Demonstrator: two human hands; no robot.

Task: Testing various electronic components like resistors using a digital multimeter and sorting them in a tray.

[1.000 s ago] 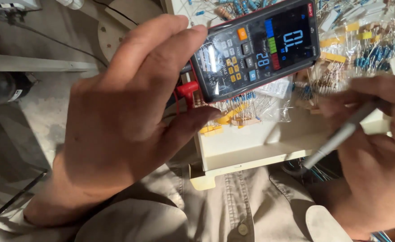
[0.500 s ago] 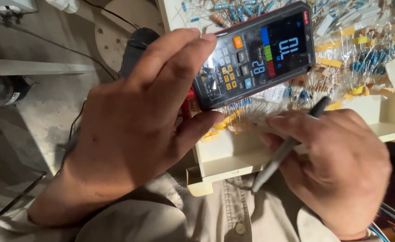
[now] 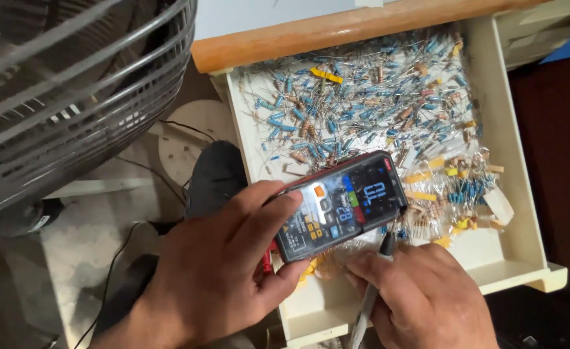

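The left hand (image 3: 223, 278) grips a dark handheld meter (image 3: 342, 205) with a lit colour screen, holding it over the near part of an open cream drawer (image 3: 524, 213). The right hand (image 3: 427, 300) pinches a slim grey probe (image 3: 377, 274), its tip just below the meter. Loose resistors (image 3: 356, 110) litter the drawer, beside a wire fan guard (image 3: 72, 84).

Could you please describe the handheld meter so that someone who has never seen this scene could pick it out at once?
Find the open cream drawer littered with small resistors. At its front end, the left hand holds a flat digital multimeter above them. It is the only dark slab there, red-edged with a lit colour screen.
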